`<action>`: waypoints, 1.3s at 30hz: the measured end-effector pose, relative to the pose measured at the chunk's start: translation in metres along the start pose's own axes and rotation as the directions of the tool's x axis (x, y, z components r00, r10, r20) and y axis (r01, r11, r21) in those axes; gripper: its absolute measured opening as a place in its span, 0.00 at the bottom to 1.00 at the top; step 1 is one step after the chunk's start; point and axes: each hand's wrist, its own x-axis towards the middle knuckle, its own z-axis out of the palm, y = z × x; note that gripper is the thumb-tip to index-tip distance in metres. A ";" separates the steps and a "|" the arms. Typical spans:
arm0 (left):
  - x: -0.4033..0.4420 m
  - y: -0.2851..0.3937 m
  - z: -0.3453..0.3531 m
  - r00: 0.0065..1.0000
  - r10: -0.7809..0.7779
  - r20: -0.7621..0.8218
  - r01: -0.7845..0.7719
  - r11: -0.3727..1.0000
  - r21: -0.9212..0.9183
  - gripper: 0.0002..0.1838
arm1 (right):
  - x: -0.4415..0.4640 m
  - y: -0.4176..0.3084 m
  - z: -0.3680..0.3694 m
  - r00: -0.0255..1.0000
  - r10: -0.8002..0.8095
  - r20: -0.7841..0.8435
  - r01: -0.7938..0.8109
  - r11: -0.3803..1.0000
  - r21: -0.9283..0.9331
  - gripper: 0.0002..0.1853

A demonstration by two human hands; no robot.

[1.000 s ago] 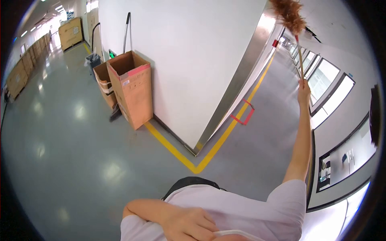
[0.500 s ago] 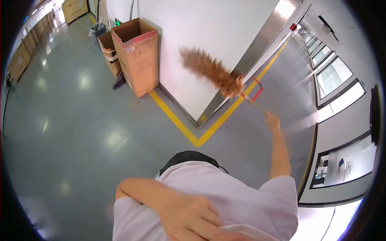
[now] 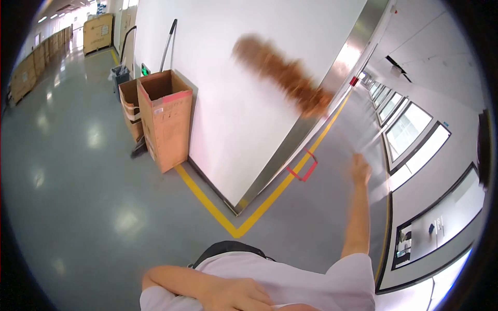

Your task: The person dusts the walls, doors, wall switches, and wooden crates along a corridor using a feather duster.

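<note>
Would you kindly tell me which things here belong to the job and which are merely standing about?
Seemingly part of the job:
feather duster
right hand

Seemingly just standing about:
tall cardboard box
smaller cardboard box
grey bin
wooden crate

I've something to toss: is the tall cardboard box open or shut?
The tall box is open: its uncovered top shows the hollow inside.

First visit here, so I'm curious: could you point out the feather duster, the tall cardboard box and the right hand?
Feather duster (image 3: 282, 73), head view: middle of its blurred brown plume.
Tall cardboard box (image 3: 168, 130), head view: its front side.
Right hand (image 3: 361, 170), head view: middle of the blurred hand.
</note>
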 end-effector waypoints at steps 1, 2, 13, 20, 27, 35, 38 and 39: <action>0.000 0.002 0.000 1.000 0.005 0.003 -0.005 1.000 0.001 0.17 | 0.024 0.022 0.003 0.989 0.100 -0.111 -0.088 0.991 0.105 0.13; -0.001 0.003 0.000 1.000 0.010 0.003 -0.010 1.000 0.000 0.17 | 0.047 0.029 -0.008 0.965 0.113 -0.238 -0.087 0.989 0.117 0.13; -0.020 0.015 0.006 0.997 0.071 0.026 -0.072 0.995 0.063 0.15 | 0.152 0.024 -0.066 0.896 0.377 -0.233 -0.157 0.762 0.629 0.19; -0.027 0.037 0.011 0.999 0.047 -0.006 -0.046 0.997 0.061 0.16 | 0.091 -0.029 0.001 0.983 0.123 -0.140 -0.064 0.930 0.363 0.19; -0.032 0.065 0.017 0.999 0.027 -0.018 -0.026 0.997 0.068 0.17 | -0.009 -0.083 0.107 0.965 -0.105 0.239 0.087 0.993 0.086 0.16; -0.039 0.103 0.024 0.995 0.042 -0.089 -0.028 0.988 0.153 0.18 | -0.065 -0.153 0.097 0.759 -0.142 0.635 0.212 0.977 -0.036 0.15; -0.041 0.117 0.015 1.000 -0.016 -0.017 0.019 0.979 0.203 0.17 | -0.040 -0.158 0.066 0.793 -0.121 0.597 0.203 0.976 -0.072 0.14; -0.040 0.118 0.013 1.000 -0.003 -0.028 0.008 0.982 0.190 0.17 | -0.028 -0.152 0.058 0.820 -0.095 0.564 0.169 0.982 -0.080 0.14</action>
